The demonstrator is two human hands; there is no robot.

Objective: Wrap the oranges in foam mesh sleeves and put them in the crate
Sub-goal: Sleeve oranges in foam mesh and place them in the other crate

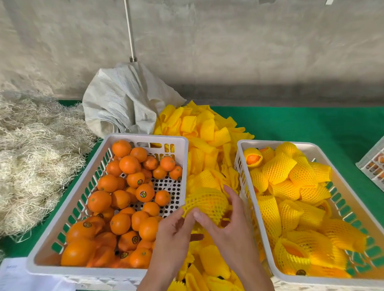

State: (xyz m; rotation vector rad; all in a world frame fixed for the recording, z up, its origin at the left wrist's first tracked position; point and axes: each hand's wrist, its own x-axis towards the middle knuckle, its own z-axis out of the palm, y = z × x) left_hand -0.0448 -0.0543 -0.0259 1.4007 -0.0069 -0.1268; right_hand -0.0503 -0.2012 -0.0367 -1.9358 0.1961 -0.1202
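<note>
Stretching a foam mesh sleeve (208, 203) with both hands' fingers (229, 193) pinching it, I work just left of the wrapped-fruit crate (244, 147), likely for short drops.

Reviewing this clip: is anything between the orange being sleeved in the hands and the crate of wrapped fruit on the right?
Nothing visible blocks it. Both hands, left hand and right hand, hold the sleeved orange just left of the right crate, whose near wall is low and whose top is open.
</note>
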